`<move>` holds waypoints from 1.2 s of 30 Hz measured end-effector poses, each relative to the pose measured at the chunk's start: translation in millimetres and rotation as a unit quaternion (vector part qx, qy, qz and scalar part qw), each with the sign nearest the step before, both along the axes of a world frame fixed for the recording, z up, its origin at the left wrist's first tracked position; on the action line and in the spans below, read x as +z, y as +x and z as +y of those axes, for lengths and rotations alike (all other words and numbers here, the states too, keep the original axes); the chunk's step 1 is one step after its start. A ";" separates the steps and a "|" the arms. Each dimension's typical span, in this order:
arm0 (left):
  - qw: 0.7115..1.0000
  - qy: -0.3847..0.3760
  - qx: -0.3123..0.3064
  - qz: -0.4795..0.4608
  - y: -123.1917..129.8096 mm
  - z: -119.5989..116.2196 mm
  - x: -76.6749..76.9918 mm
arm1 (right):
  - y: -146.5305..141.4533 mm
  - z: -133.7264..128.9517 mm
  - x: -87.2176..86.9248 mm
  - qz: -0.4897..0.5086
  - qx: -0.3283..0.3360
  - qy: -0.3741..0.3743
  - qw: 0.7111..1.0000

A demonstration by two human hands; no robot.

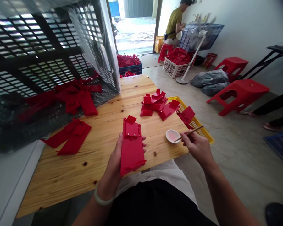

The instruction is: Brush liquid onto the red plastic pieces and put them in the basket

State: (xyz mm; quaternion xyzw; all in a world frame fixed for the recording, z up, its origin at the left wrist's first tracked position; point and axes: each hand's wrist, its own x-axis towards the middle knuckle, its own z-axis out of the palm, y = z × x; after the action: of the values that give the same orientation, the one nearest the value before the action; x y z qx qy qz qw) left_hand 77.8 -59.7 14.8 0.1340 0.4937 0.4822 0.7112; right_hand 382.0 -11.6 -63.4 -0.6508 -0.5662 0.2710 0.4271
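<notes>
My left hand (118, 152) is closed round a long red plastic panel (132, 150), with a smaller red piece on its upper part. Between the fingertips of my right hand (198, 146) is a thin wooden stick (194, 129). The stick's lower tip reaches into a small white dish (167, 135) of pinkish liquid at the table's right edge. Beyond the dish lies a pile of red plastic parts (153, 104). A few more red parts (75, 138) lie on the wooden table (101, 150) to the left.
A tipped black crate (35, 56) lined with clear plastic holds red parts at left. A yellow basket (206, 133) stands beside the table's right edge. Red stools (240, 91), grey bags (209, 80) and a white crate (173, 67) are on the floor. Another person (174, 23) sits near the doorway.
</notes>
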 end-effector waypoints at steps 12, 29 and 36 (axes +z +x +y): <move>0.992 -0.026 -0.037 -0.114 24.2 -14.5 13.7 | -75.2 -56.7 76.9 0.212 0.136 0.160 0.955; 0.993 -0.051 -0.005 -0.103 28.1 -18.9 23.7 | -99.6 -47.1 75.0 0.236 0.217 0.165 0.933; 0.995 -0.051 0.011 -0.085 29.9 -19.3 26.7 | -96.2 -50.1 74.0 0.211 0.218 0.167 0.938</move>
State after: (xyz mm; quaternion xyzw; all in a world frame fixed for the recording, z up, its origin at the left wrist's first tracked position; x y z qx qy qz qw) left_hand 107.7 -79.0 41.5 0.0506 0.4567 0.4740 0.7511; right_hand 285.9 -61.7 10.5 -0.3583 -0.6282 0.3899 0.5701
